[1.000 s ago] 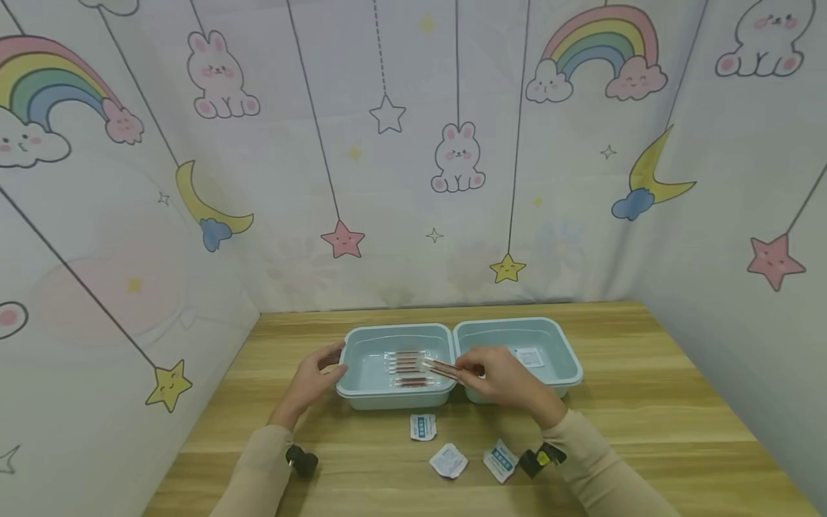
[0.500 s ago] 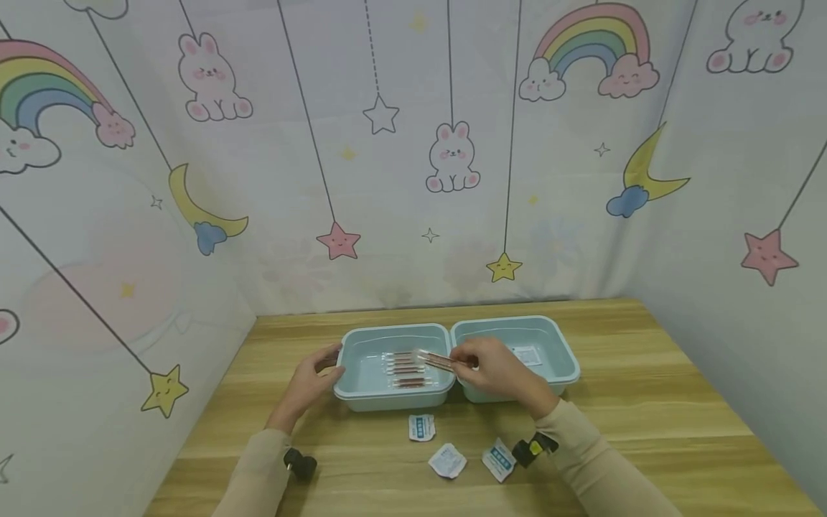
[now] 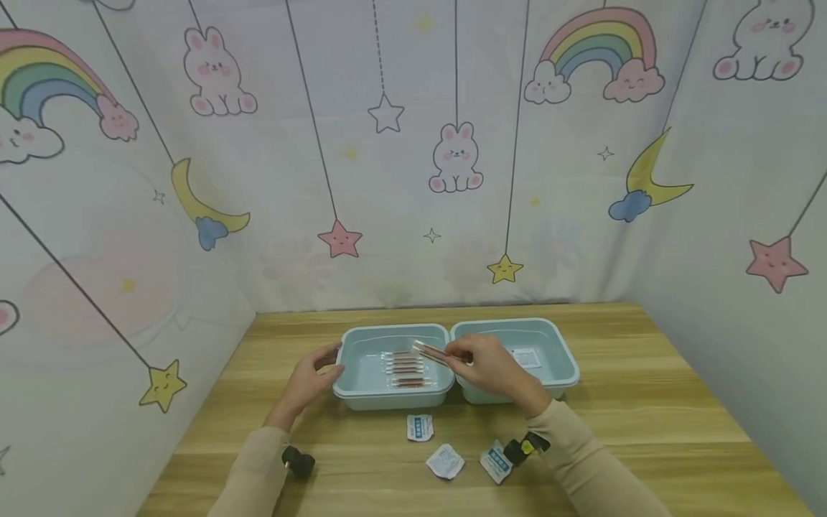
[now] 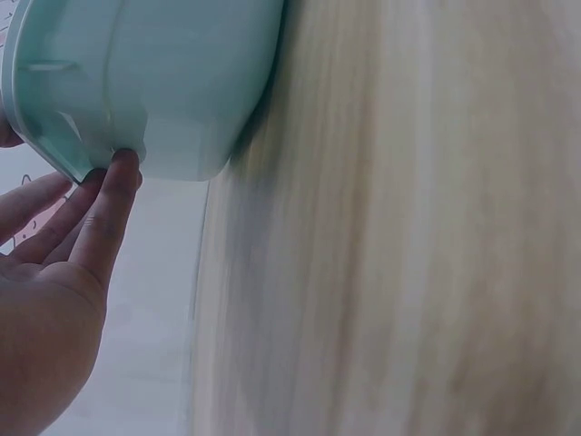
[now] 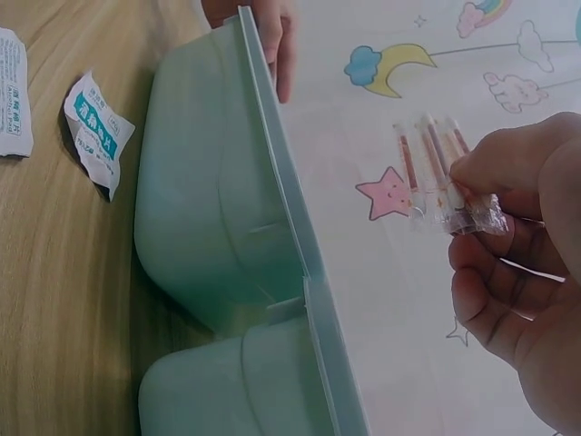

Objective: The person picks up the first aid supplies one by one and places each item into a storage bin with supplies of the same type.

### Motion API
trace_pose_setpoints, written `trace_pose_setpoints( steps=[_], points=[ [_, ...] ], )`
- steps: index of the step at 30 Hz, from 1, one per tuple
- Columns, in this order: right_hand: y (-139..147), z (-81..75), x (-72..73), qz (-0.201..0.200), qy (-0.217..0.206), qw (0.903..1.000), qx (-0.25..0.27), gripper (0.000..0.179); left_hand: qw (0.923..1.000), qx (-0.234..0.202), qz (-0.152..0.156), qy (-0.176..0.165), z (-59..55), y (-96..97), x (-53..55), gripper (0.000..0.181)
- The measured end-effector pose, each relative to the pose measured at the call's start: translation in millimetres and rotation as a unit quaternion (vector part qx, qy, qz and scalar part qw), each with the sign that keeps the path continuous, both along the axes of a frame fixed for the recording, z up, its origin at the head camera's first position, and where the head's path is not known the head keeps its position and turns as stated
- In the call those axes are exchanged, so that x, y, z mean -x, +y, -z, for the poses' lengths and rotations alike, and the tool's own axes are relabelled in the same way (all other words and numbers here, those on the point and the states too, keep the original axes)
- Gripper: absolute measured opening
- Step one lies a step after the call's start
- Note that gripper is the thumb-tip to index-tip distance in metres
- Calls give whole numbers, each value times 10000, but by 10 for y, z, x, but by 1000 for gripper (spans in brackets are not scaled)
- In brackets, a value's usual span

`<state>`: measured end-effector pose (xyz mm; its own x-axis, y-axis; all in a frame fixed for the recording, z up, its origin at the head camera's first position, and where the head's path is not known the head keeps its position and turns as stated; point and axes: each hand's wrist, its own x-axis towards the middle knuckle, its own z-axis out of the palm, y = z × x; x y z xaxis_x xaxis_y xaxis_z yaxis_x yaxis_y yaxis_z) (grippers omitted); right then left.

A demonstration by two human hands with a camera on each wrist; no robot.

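Note:
My right hand (image 3: 487, 366) pinches a clear packet of cotton swabs (image 5: 434, 163) with red-brown sticks, raised above the right side of the left tub (image 3: 362, 394). In the right wrist view the thumb lies over the packet and fingers lie beneath it. Several more cotton swabs (image 3: 405, 369) lie in a row on that pale blue tub's floor. My left hand (image 3: 309, 380) holds the tub's left end by the rim; the left wrist view shows fingertips (image 4: 123, 168) against its outer wall, with most of the thumb cut off.
A matching right tub (image 3: 568, 366) stands against the left one and has a white packet (image 3: 526, 357) inside. In front lie small white sachets (image 3: 420, 428), (image 3: 446, 462) and a third sachet (image 3: 496, 462) near the right wrist. A patterned curtain (image 3: 400, 280) hangs behind the wooden table (image 3: 646, 416).
My right hand has lifted the swab packet slightly, up and away from the row in the left tub. The left hand stays at the tub's end.

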<state>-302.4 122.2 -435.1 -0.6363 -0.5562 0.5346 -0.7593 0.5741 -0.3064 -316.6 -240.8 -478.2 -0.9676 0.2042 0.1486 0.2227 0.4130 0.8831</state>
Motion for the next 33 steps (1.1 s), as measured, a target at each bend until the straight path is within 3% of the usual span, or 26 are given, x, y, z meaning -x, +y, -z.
trace_pose_setpoints(
  steps=[6,14,23,33],
  points=[
    [-37,5,4,53,114,9999,82,9,10000,70,-14,12,-27,3,-21,54],
    [-60,-12,14,188,-183,9997,13,10,9999,76,5,-92,-14,-5,-10,55],
    [-90,33,40,281,-170,9994,69,8,9999,-10,-120,-75,271,-91,192,57],
    [-174,48,65,382,-132,9992,49,9,9999,8,-156,65,315,-115,213,56]
  ],
)
